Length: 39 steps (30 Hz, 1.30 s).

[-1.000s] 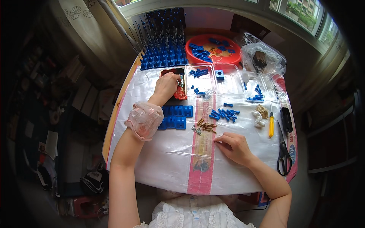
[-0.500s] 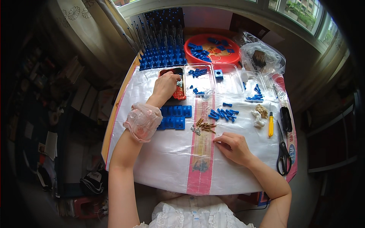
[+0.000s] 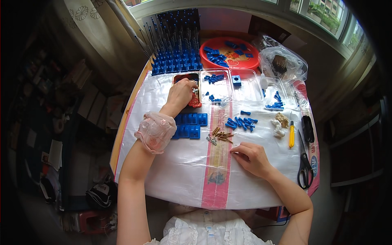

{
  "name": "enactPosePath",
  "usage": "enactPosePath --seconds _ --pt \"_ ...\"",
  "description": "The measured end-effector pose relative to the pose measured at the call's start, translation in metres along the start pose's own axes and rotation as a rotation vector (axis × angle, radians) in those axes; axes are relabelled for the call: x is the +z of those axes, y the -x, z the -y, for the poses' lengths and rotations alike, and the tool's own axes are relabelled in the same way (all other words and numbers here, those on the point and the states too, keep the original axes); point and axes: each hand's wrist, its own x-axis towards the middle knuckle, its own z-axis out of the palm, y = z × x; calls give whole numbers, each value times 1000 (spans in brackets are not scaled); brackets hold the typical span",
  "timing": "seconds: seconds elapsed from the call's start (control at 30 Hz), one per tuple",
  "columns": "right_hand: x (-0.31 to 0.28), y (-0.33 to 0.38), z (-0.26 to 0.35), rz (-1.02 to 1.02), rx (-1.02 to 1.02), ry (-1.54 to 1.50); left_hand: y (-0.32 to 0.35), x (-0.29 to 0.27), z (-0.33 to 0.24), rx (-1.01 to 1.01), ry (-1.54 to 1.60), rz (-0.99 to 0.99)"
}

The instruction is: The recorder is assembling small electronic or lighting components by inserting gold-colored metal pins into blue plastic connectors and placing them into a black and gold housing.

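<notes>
On counter, far side: left hand reaches into red tray, grip pinched on what may be a small nut | right hand rests flat, holding nothing, beside brass screws | blue blocks lie near; assembled rack stands behind; loose blue parts remain.
</notes>
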Motion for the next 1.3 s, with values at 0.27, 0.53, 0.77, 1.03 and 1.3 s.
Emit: enactPosePath --seconds 0.27,0.53,0.77,1.03,1.3 --pt "0 0 -1 -2 -7 11 -3 7 4 3 -75 32" --pt "1 -1 0 -2 -6 10 5 -18 -5 15 -33 -21" --pt "0 2 0 20 34 2 67 -70 -60 148 108 -28" --pt "1 3 -2 24 30 17 124 -91 -74 135 178 -96" --pt "0 4 -2 21 16 13 140 -61 -113 244 164 8"
